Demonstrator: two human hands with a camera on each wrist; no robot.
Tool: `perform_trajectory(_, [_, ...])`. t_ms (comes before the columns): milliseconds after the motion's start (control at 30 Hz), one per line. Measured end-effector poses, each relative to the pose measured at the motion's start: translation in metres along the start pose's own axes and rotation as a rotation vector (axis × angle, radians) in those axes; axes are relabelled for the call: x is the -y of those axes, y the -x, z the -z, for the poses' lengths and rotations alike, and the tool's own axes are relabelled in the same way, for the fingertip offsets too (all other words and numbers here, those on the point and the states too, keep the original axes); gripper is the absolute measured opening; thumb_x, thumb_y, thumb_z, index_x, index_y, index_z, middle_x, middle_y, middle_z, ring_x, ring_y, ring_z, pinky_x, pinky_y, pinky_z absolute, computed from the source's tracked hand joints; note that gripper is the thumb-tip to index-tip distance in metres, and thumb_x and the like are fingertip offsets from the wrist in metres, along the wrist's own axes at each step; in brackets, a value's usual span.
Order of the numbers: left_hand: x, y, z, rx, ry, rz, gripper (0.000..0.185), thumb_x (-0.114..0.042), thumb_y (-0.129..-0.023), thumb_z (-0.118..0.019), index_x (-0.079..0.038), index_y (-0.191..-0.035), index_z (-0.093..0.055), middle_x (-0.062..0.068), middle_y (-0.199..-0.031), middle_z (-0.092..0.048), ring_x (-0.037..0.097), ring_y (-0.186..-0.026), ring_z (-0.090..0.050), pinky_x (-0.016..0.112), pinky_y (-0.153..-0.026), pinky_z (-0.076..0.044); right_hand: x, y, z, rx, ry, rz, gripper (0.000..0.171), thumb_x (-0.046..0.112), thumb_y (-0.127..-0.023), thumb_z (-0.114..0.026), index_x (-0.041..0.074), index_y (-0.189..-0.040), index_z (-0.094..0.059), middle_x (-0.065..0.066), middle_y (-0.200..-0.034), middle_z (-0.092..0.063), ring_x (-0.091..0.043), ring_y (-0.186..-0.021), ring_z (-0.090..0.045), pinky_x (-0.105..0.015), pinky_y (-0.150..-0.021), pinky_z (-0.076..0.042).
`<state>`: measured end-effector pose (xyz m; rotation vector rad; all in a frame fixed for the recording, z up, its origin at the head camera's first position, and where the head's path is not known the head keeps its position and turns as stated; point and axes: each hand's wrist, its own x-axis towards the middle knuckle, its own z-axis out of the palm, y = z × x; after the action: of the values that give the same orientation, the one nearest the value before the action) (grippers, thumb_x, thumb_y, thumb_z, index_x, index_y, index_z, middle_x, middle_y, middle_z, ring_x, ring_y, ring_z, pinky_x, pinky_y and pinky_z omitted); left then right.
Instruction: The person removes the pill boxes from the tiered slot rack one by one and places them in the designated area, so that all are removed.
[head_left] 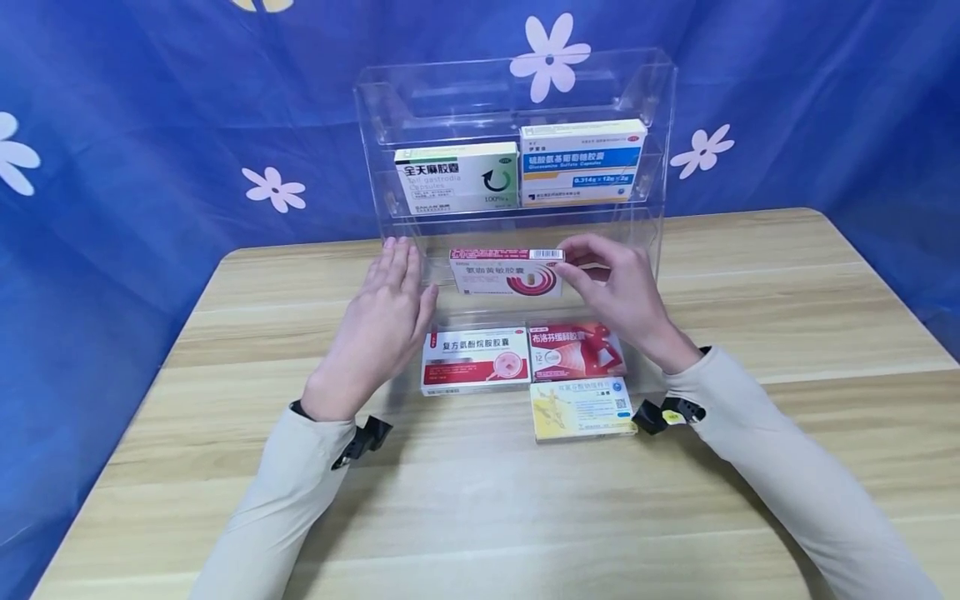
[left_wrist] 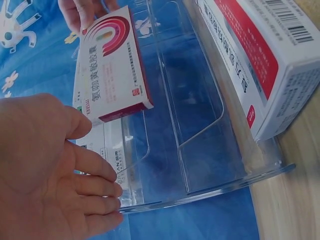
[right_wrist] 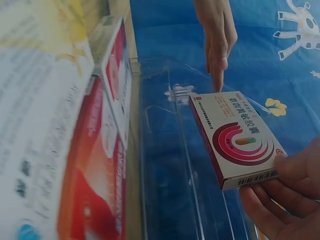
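Note:
A white medicine box with a magenta edge and ring design (head_left: 506, 275) is pinched at its right end between the thumb and fingers of my right hand (head_left: 618, 287). It is held in front of the middle of a clear acrylic display rack (head_left: 517, 225). My left hand (head_left: 382, 312) has its fingers straight, close by the rack's left side. In the left wrist view, the left palm (left_wrist: 45, 170) shows with nothing in it. The right wrist view shows the right thumb (right_wrist: 297, 167) on the box's face near its barcode end.
On the rack's upper tier stand a green-and-white medicine box (head_left: 457, 179) and a blue-and-white one (head_left: 581, 162). At the rack's front lie a red-and-white box (head_left: 476, 358), a red box (head_left: 576, 350) and a yellow-white box (head_left: 583, 408) on the wooden table (head_left: 465, 517). Behind hangs a blue flowered cloth (head_left: 187, 125).

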<state>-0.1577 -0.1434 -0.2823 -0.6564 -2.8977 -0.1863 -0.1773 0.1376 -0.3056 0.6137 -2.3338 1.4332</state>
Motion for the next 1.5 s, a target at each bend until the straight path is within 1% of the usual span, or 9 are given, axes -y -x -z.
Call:
perform_trajectory(233, [0.0, 0.002, -0.001, -0.017, -0.004, -0.006, 0.058, -0.027, -0.106, -0.027, 0.016, -0.143, -0.026, 0.033, -0.151, -0.021, 0.041, -0.144, -0.014, 0.045, -0.119, -0.011, 0.0, 0.012, -0.002, 0.044, 0.016, -0.02, 0.022, 0.009, -0.091, -0.067, -0.001, -0.111, -0.065, -0.011, -0.1, -0.069, -0.019, -0.09, -0.066, -0.025, -0.078, -0.057])
perform_trajectory(400, [0.0, 0.002, -0.001, -0.028, -0.009, -0.01, 0.058, -0.028, -0.106, -0.028, 0.017, -0.143, -0.027, 0.033, -0.151, -0.022, 0.042, -0.143, -0.015, 0.046, -0.119, -0.012, -0.001, 0.019, -0.003, 0.05, 0.033, -0.035, 0.022, 0.008, -0.09, -0.068, -0.001, -0.11, -0.066, -0.01, -0.1, -0.069, -0.02, -0.09, -0.066, -0.031, -0.078, -0.058])
perform_trajectory(467, [-0.001, 0.002, -0.001, -0.03, -0.012, -0.01, 0.058, -0.028, -0.106, -0.028, 0.017, -0.143, -0.027, 0.033, -0.151, -0.022, 0.042, -0.143, -0.015, 0.046, -0.119, -0.012, -0.001, 0.021, -0.004, 0.055, 0.029, -0.04, 0.022, 0.008, -0.089, -0.069, -0.001, -0.109, -0.066, -0.01, -0.099, -0.069, -0.019, -0.09, -0.066, -0.031, -0.077, -0.059])
perform_trajectory(600, [-0.001, 0.002, 0.0, -0.024, -0.011, -0.007, 0.058, -0.028, -0.106, -0.028, 0.017, -0.143, -0.027, 0.033, -0.151, -0.021, 0.042, -0.143, -0.015, 0.046, -0.119, -0.012, -0.001, 0.026, -0.006, 0.08, -0.003, -0.061, 0.021, 0.007, -0.089, -0.07, -0.001, -0.108, -0.066, -0.009, -0.096, -0.07, -0.019, -0.087, -0.067, -0.027, -0.075, -0.058])
perform_trajectory(833, [0.0, 0.003, -0.002, -0.026, -0.011, -0.002, 0.059, -0.029, -0.106, -0.028, 0.017, -0.144, -0.025, 0.033, -0.151, -0.021, 0.042, -0.144, -0.014, 0.045, -0.119, -0.011, 0.0, 0.035, -0.014, 0.144, -0.059, -0.144, 0.019, 0.003, -0.088, -0.069, -0.003, -0.106, -0.066, -0.012, -0.094, -0.07, -0.021, -0.084, -0.068, -0.023, -0.074, -0.058])
perform_trajectory(1167, [0.0, 0.003, -0.001, -0.028, -0.007, -0.003, 0.059, -0.028, -0.106, -0.027, 0.017, -0.143, -0.025, 0.033, -0.151, -0.021, 0.042, -0.144, -0.014, 0.046, -0.119, -0.011, 0.002, 0.042, -0.02, 0.2, -0.08, -0.113, 0.016, 0.004, -0.088, -0.069, -0.002, -0.104, -0.067, -0.011, -0.092, -0.07, -0.019, -0.082, -0.066, -0.027, -0.075, -0.058])
perform_trajectory(1333, [0.0, 0.003, -0.001, -0.035, -0.007, -0.007, 0.058, -0.028, -0.106, -0.028, 0.017, -0.143, -0.026, 0.034, -0.151, -0.022, 0.042, -0.143, -0.015, 0.046, -0.119, -0.011, 0.004, 0.048, -0.027, 0.24, -0.069, -0.129, 0.017, 0.006, -0.088, -0.069, -0.001, -0.104, -0.067, -0.009, -0.091, -0.07, -0.017, -0.08, -0.066, -0.026, -0.074, -0.058])
perform_trajectory(1500, [-0.001, 0.003, -0.001, -0.027, -0.009, -0.008, 0.058, -0.028, -0.106, -0.027, 0.017, -0.143, -0.025, 0.033, -0.151, -0.021, 0.042, -0.143, -0.014, 0.045, -0.119, -0.011, 0.004, 0.055, -0.036, 0.29, -0.097, -0.149, 0.016, 0.007, -0.088, -0.07, -0.001, -0.102, -0.068, -0.007, -0.089, -0.07, -0.016, -0.079, -0.067, -0.026, -0.073, -0.058])
